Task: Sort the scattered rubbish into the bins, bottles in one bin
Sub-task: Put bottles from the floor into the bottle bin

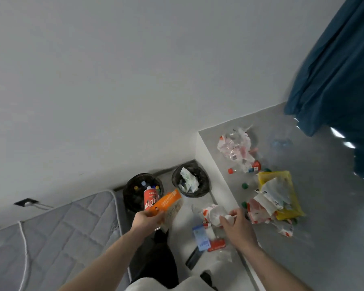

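My left hand (148,219) grips an orange and white wrapper (169,203) in front of the two black-lined bins. The left bin (130,196) holds several bottles, a red-labelled one (150,199) on top. The right bin (202,181) holds crumpled paper and plastic. My right hand (237,224) grips a clear plastic bottle with a white cap (215,214) at the near edge of the grey table (324,206). On the table lie a yellow bag with wrappers (280,194), a crumpled clear bag (234,147), small bottles and green caps (244,185).
A quilted grey mattress (61,234) lies at the left against the white wall. A blue curtain (340,70) hangs at the right over the table's far end. Blue and red packets (206,240) lie on the floor below my right hand, near a dark flat object.
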A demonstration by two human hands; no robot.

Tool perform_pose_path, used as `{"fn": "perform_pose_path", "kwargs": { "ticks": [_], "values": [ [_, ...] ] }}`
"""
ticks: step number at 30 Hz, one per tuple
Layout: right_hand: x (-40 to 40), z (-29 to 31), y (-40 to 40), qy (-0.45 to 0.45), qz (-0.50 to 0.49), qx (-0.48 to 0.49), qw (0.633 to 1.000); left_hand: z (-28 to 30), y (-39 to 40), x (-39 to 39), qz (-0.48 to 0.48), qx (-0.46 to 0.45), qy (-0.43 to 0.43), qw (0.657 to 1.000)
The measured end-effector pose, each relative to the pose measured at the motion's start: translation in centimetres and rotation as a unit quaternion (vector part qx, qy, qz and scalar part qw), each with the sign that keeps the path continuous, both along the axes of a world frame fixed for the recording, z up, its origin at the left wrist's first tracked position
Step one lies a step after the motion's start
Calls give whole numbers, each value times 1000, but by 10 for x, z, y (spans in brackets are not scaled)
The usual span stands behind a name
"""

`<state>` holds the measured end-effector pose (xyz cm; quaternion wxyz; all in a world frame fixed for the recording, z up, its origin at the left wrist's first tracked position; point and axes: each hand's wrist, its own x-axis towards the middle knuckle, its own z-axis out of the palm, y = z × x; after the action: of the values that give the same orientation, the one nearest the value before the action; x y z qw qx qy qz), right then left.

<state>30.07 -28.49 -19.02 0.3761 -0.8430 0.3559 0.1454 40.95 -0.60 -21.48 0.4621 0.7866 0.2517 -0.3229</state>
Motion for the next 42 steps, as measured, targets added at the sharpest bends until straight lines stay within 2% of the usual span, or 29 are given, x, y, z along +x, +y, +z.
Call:
{"fn": "perform_pose_path", "kwargs": {
  "ticks": [3,6,9,13,17,22,26,30,35,39,40,42],
  "values": [
    [36,-10,-9,19,-36,12,999,-19,-25,51,-28,10,23,999],
    [77,-24,-14,45,-78,26,996,-64,-41,114,-66,33,39,996],
    [119,-48,-19,71,-116,37,990,-102,-63,178,-130,64,78,986],
    [174,-95,-27,96,-166,45,980,-149,-106,251,-182,86,87,976],
    [216,-161,-37,112,-187,57,974,-231,-146,304,-211,99,86,969],
    [238,-247,-52,118,-199,53,971,-348,-176,334,-253,90,130,954],
    [241,-309,-59,124,-206,51,969,-414,-187,345,-336,102,143,925],
    [238,-349,-57,126,-221,62,965,-451,-190,348,-404,132,110,898],
    [233,-376,-46,135,-247,71,957,-479,-193,354,-548,182,59,814],
    [235,-377,-42,140,-252,72,955,-483,-195,363,-612,200,51,763],
    [236,-375,-41,140,-252,71,955,-484,-193,365,-618,205,47,758],
    [239,-369,-41,143,-248,66,956,-476,-193,365,-604,205,45,769]
  ]
}}
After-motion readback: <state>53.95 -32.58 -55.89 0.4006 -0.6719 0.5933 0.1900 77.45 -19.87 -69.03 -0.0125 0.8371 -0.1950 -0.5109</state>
